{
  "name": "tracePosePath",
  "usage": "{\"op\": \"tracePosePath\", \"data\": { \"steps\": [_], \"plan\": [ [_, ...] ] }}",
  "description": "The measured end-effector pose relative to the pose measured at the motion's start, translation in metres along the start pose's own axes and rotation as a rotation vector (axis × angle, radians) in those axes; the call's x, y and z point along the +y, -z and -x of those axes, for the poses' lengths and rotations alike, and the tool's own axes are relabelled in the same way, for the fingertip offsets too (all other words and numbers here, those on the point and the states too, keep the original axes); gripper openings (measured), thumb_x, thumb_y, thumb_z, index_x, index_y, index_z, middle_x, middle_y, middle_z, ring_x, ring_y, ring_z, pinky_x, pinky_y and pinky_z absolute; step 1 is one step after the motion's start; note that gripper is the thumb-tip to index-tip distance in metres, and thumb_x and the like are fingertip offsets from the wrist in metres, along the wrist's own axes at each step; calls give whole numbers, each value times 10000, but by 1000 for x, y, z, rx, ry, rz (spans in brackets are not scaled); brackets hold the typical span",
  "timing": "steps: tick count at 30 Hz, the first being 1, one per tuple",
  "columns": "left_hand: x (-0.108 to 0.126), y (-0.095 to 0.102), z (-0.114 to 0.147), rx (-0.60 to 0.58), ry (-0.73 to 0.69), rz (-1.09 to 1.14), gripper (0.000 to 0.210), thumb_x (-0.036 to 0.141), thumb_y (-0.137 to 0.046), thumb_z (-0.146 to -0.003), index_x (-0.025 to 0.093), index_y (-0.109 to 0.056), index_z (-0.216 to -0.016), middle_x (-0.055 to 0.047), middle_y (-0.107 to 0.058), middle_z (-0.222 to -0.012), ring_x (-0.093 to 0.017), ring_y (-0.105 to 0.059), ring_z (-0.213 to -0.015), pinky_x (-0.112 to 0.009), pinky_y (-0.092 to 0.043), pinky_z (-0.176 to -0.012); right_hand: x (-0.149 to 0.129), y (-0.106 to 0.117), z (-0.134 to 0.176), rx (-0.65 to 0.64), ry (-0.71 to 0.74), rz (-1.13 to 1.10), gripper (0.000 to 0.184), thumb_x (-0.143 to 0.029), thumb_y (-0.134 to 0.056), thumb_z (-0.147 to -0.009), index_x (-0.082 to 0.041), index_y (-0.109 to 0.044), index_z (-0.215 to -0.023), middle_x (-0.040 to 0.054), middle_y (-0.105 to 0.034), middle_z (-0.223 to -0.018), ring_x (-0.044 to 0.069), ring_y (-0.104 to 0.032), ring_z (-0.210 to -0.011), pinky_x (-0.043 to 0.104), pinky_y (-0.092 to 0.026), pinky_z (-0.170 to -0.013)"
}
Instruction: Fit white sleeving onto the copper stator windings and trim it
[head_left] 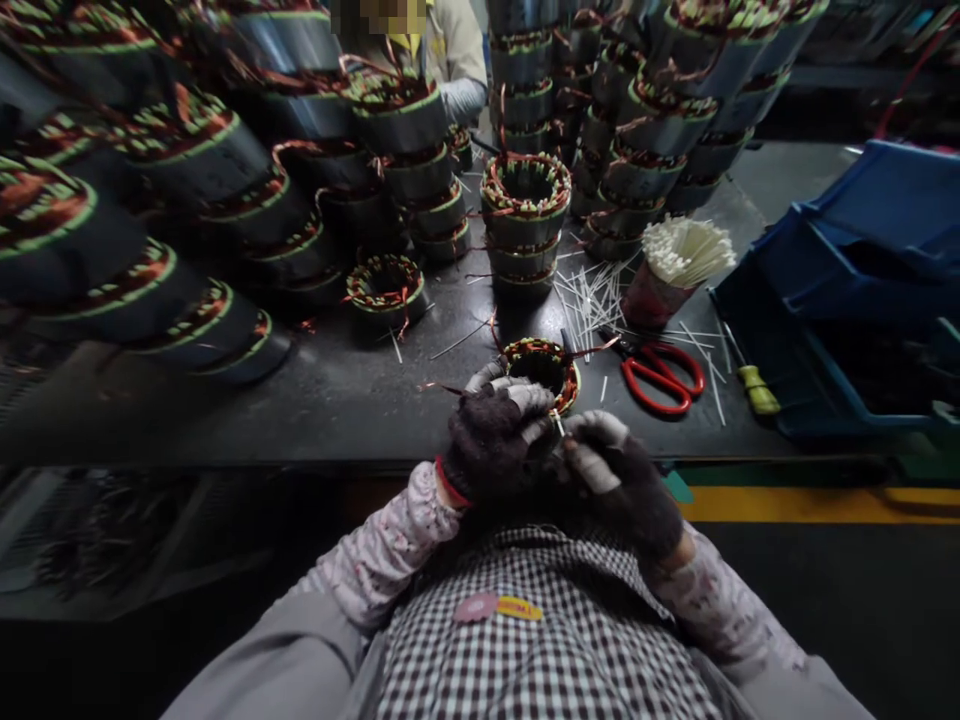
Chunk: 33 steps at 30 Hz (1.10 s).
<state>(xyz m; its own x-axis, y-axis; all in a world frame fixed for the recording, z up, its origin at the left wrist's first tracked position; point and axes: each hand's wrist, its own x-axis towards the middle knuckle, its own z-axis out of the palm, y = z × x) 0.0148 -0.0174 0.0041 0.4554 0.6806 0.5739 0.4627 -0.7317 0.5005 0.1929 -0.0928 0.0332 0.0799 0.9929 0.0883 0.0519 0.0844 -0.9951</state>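
A motor stator (574,385) with copper windings and a pale green insulating edge sits near the table's front edge. My left hand (499,430), in a dark glove with light wrapped fingertips, is closed around its near left side. Close to the stator's front rim, my right hand (619,470) pinches a short white stick (558,424), whose far end meets the rim. Copper leads stick out on both sides of the stator. The stator's lower left part is hidden behind my left hand.
Stacked stators (525,230) stand behind and to the left; a single one (386,290) lies nearer. On the right are red-handled scissors (660,378), a cup of white sticks (660,290), a yellow-handled tool (759,390) and blue bins (832,300). A person (457,60) is across the table.
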Motion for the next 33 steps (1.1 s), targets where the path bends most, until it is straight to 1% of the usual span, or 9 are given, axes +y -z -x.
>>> {"op": "tracePosePath", "data": {
  "steps": [6,10,12,15,21,25,28,31,33],
  "plan": [
    [12,-7,5,98,-102,-72,217,350,-668,-1024,223,-762,-1173,-92,-848,-1090,-288,-799,-1061,-552,-540,-1183,-13,-30,-57,398,232,-192,246,-487,-768,-952,-277,-640,-953,-27,-672,-778,151,-656,-657,305,-617,-631],
    [-10,18,-1,51,-235,-236,462,405,-712,-1019,162,-661,-1409,-169,-799,-1319,-360,-739,-1282,-577,-560,-1172,3,19,-81,473,302,-68,283,-544,-709,-980,-269,-679,-1036,18,-769,-1034,158,-720,-765,334,-644,-714],
    [-23,29,-11,-44,-418,-270,274,329,-686,-1045,213,-722,-1290,-86,-841,-1220,-306,-774,-1214,-559,-544,-1203,8,58,-92,585,301,38,279,-523,-706,-967,-255,-688,-1040,16,-771,-1003,132,-666,-657,309,-607,-635],
    [-28,29,-27,-108,-515,-253,138,275,-654,-1067,240,-781,-1109,-17,-862,-1055,-216,-813,-1019,-477,-567,-1188,15,102,-122,763,335,284,265,-419,-801,-840,-220,-704,-987,32,-769,-945,173,-696,-767,364,-633,-781],
    [-5,-2,-21,-95,-339,-213,181,284,-662,-1036,198,-784,-1139,-80,-848,-1027,-246,-805,-993,-547,-518,-1250,30,115,-167,790,376,486,148,-358,-675,-885,-215,-700,-912,43,-769,-891,227,-727,-866,456,-629,-918],
    [-4,-7,-7,-17,-243,-129,238,196,-614,-1039,208,-757,-1229,-86,-850,-1132,-292,-782,-1187,-681,-398,-1317,30,118,-155,804,474,447,115,-348,-608,-954,-236,-631,-950,23,-717,-909,216,-728,-851,481,-643,-903],
    [-2,-1,-12,-97,-155,-78,171,222,-632,-1045,227,-780,-1130,-46,-855,-1043,-256,-813,-1055,-666,-411,-1318,21,112,-132,841,567,382,102,-355,-560,-1007,-258,-580,-985,18,-683,-974,209,-752,-887,464,-666,-868],
    [2,5,-21,-162,-75,-37,157,234,-650,-1034,217,-784,-1114,-46,-855,-1065,-239,-811,-1025,-630,-441,-1314,10,87,-88,847,710,216,131,-368,-664,-1006,-255,-643,-1067,19,-668,-1022,202,-773,-920,420,-685,-832],
    [4,7,-23,-150,-49,-19,172,223,-641,-1022,205,-781,-1121,-60,-850,-1101,-252,-801,-1094,-632,-446,-1311,9,64,-48,727,661,99,180,-343,-731,-987,-281,-707,-1154,4,-696,-1001,190,-769,-834,402,-691,-758]
  ]
}}
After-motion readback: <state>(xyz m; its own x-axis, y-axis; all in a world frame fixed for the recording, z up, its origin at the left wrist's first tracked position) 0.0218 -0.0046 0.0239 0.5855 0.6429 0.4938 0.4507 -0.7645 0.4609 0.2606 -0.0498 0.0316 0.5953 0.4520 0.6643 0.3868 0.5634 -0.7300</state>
